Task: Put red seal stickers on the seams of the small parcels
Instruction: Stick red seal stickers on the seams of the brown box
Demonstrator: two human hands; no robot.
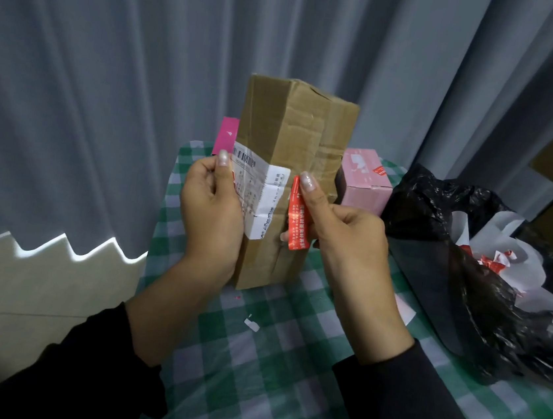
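We note: left hand (211, 208) grips brown parcel (287, 134) upright | right hand (344, 237) pinches red seal sticker (296, 220) at its taped seam | checked cloth (268, 363) beneath.

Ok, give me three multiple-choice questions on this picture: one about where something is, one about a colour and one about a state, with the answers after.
1. Where is the pale pink carton?
A. behind the tall brown cardboard parcel, to its right
B. on top of the parcel
C. in the person's left hand

2. What colours is the checked tablecloth?
A. blue and yellow
B. green and white
C. plain red

3. How is the red seal sticker right now?
A. lying loose on the tablecloth
B. pinched in the right hand
C. tucked inside the pink carton

Answers:
1 A: it stands on the table past the parcel's right edge.
2 B: green and white squares show all round the parcel.
3 B: the right thumb and fingers pinch it in front of the parcel, which the left hand grips.
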